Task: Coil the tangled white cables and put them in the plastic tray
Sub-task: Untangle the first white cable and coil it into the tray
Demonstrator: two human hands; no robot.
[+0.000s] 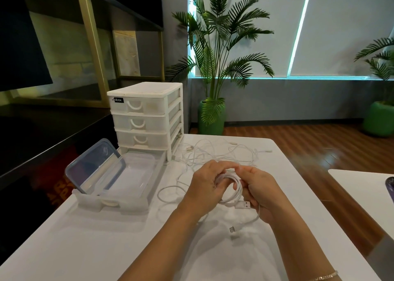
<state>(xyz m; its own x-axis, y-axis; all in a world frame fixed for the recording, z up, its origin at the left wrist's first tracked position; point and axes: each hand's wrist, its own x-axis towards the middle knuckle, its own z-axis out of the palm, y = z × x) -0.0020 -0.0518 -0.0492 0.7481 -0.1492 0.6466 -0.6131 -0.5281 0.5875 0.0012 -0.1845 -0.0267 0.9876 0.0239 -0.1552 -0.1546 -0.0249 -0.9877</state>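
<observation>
While gripped by left hand [204,182] and right hand [261,192], coiled white cable [232,190] above table [85,238], near plastic tray [119,204].

Grey wall [277,101] under wide windows with pale roller blinds [351,25], daylight glowing at the edges. Reddish wooden floor [319,140], glossy with reflections. Two palm plants in green pots, one centre [221,46], one far right [381,118]. Dark shelving with gold frame [89,35] on the left. White table [85,238] in front.
</observation>
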